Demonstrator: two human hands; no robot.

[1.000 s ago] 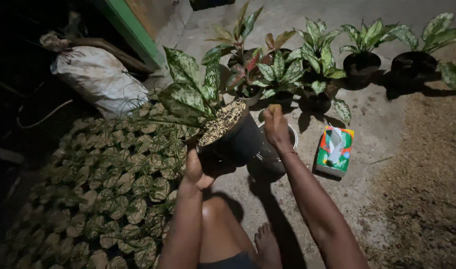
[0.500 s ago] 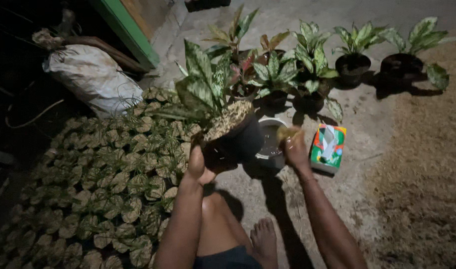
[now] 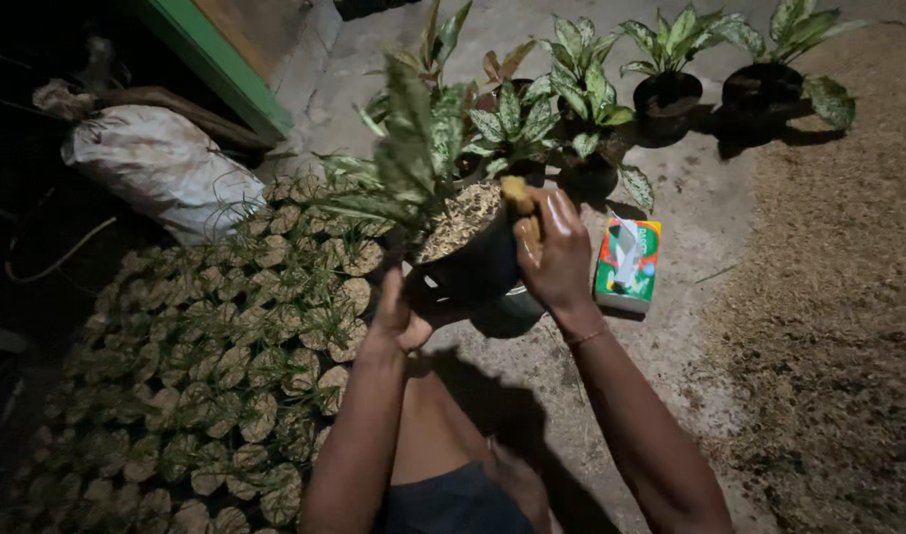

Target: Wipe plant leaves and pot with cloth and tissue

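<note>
A black pot (image 3: 478, 265) with a variegated green-and-white leafy plant (image 3: 408, 158) is lifted and tilted in front of me, its top filled with pale husk mix. My left hand (image 3: 399, 314) grips the pot's lower left side. My right hand (image 3: 554, 252) presses against the pot's right rim, fingers curled around a small yellowish clump of material at the edge. My bare knee and foot show below the arms.
Several small seedling bags (image 3: 206, 386) cover the ground at left. A white sack (image 3: 161, 168) lies at upper left beside a green beam (image 3: 211, 59). Potted plants (image 3: 671, 69) line the back. A green box (image 3: 628, 262) lies right of the pot, and a husk heap (image 3: 829, 316) spreads at right.
The right hand went down to the container beneath the pot, then came back up to the pot's rim holding a yellowish clump. The pot stayed lifted in the left hand.
</note>
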